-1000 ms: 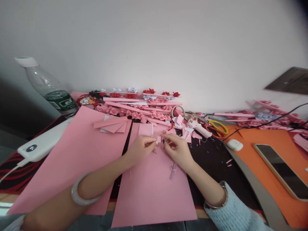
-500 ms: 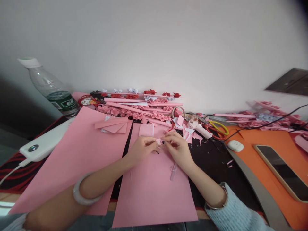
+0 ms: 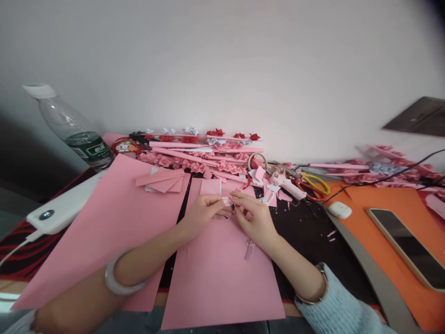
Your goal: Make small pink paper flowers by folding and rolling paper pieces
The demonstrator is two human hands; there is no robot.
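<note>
Between my fingertips is a small piece of folded pink paper [image 3: 226, 202], partly covered by the fingers. My left hand [image 3: 205, 214] pinches it from the left, thumb and forefinger closed. From the right, my right hand [image 3: 255, 218] grips the same piece with curled fingers. Both hands are over a large pink sheet [image 3: 222, 283]. Just behind them lies a small stack of pink paper squares [image 3: 210, 187]. A thin rolled paper strip [image 3: 249, 249] rests on the sheet below my right hand.
Rolled pink sticks and paper flowers [image 3: 194, 164] line the wall. A glue gun [image 3: 287, 184], scissors [image 3: 315, 184] and tape roll [image 3: 257, 161] lie behind my right hand. Left are a bottle [image 3: 88, 146] and power bank [image 3: 66, 204]; right, an earbud case [image 3: 340, 210] and phone [image 3: 406, 246].
My right fingers have shifted slightly and curl further over the pink paper piece, which now shows a pointed edge. My left hand keeps its pinch, its lower fingers a little straighter.
</note>
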